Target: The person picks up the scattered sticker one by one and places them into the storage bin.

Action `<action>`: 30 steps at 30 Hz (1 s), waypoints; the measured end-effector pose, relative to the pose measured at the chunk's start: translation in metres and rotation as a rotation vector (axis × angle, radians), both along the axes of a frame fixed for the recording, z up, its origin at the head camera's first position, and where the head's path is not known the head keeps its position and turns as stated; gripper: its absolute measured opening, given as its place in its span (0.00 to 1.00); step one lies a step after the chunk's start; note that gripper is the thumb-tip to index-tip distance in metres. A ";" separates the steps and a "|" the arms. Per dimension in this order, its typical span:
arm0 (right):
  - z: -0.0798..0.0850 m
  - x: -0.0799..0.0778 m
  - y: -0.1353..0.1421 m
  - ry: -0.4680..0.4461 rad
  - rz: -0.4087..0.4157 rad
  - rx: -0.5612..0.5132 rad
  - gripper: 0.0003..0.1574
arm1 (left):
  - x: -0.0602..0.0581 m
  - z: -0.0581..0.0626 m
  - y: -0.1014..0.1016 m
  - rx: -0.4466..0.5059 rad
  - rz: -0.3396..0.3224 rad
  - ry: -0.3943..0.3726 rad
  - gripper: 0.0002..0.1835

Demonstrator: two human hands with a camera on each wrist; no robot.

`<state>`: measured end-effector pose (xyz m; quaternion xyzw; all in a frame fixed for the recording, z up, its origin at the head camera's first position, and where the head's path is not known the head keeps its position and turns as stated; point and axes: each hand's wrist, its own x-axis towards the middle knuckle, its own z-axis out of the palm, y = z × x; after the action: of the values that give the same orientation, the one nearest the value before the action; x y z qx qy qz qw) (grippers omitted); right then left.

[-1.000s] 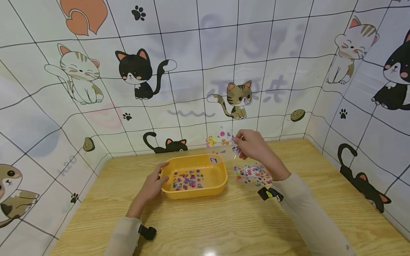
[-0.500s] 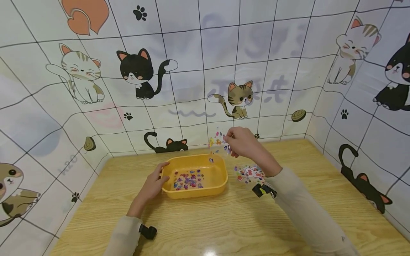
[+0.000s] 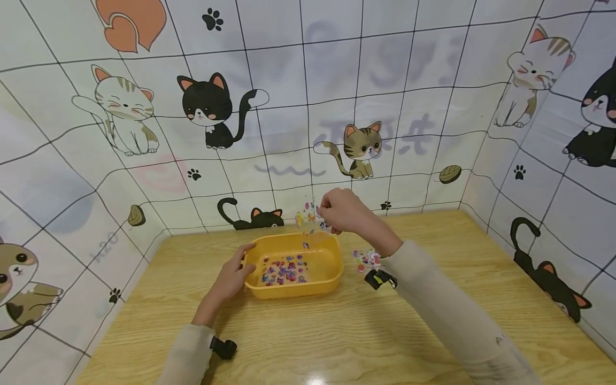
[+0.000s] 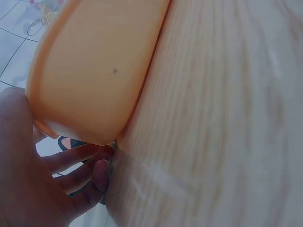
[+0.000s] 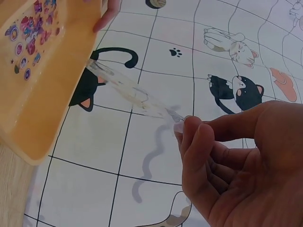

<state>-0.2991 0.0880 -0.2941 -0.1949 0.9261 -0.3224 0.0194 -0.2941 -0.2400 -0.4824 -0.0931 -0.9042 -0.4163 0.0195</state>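
My left hand (image 3: 230,277) holds the left end of a yellow plastic basin (image 3: 294,291), thumb over the rim and other fingers along the outside. In the left wrist view, the fingers (image 4: 83,163) curl below the basin's end, close to the tabletop. Over the basin's far right corner, my right hand (image 3: 344,211) pinches a clear sticker sheet (image 3: 306,216) by its edge. The right wrist view shows the sheet (image 5: 130,94) nearly edge-on, between thumb and index finger. Colourful small stickers (image 3: 285,271) lie on the basin floor, towards the left.
Another clear sheet of colourful stickers (image 3: 367,259) lies on the table right of the basin, partly hidden by the right wrist's black camera (image 3: 380,279). The wooden table (image 3: 298,342) meets a cat-patterned wall covering (image 3: 289,133) at the back and sides.
My right hand has moved left with the sticker sheet, from right of the basin to above its far right part. The left hand and basin have stayed in place.
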 end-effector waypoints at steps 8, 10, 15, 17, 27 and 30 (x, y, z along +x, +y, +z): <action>0.003 -0.006 -0.020 -0.019 0.070 0.034 0.16 | 0.001 0.000 -0.002 -0.008 0.009 0.014 0.30; 0.001 -0.008 -0.025 -0.032 0.089 0.050 0.16 | 0.001 0.000 -0.002 -0.006 0.008 0.015 0.30; -0.011 -0.011 -0.037 -0.052 0.142 0.100 0.18 | 0.002 -0.001 -0.002 -0.009 0.010 0.015 0.30; -0.016 -0.013 -0.041 -0.060 0.164 0.114 0.19 | 0.002 0.000 -0.001 -0.014 0.009 0.016 0.30; -0.035 -0.016 -0.056 -0.166 0.250 0.098 0.17 | 0.002 0.001 0.002 -0.012 0.029 -0.001 0.30; -0.040 -0.019 -0.060 -0.200 0.267 0.063 0.18 | 0.002 0.002 0.003 -0.002 0.022 -0.003 0.30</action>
<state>-0.3184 0.0285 -0.3344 -0.2826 0.8951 -0.3055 0.1601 -0.2919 -0.2368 -0.4807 -0.0827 -0.9057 -0.4151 0.0227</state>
